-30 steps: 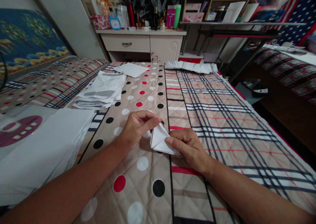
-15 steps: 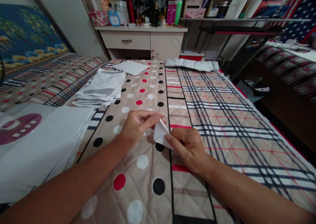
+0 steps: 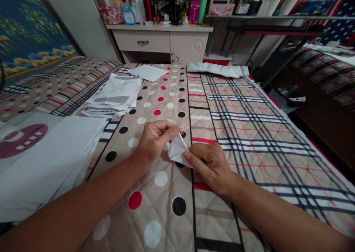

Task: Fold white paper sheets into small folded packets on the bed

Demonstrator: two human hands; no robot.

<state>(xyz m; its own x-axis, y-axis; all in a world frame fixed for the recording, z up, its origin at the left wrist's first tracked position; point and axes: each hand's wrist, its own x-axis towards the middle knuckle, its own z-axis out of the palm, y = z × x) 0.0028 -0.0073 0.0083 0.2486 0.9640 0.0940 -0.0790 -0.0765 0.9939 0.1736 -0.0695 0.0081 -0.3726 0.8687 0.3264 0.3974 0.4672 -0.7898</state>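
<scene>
Bed, quilted cover (image 3: pixel 249 133): polka-dot panel on the person's left, plaid panel on the right. Both hands meet at the seam between the two panels, near the middle of the bed. Small folded white paper (image 3: pixel 176 151), roughly triangular, is held between them, just over the quilt or resting on it; cannot tell which. Left hand (image 3: pixel 154 141) is closed in a pinch, thumb and forefinger on the paper's upper point. Right hand (image 3: pixel 210 165) grips the lower right edge with the thumb laid flat on top, the other fingers curled beneath and mostly hidden. The paper lies right of the left hand and left of the right, touching both; neither is the nearer. Its long axis runs from the upper point down toward the person and slightly right, to the right thumb. The visible face tilts up toward the camera. Near the left forearm, a broad pile of white sheets (image 3: pixel 47 163), one with a purple print. Farther up the dotted panel, a loose stack of printed papers (image 3: pixel 115 96), well apart from the hands, and a single sheet (image 3: pixel 148 72) beyond it. Pleated white cloth (image 3: pixel 217 70) lies along the far edge. Behind the bed stands a desk (image 3: pixel 161 41) with a blue clock (image 3: pixel 128 17) and bottles.
</scene>
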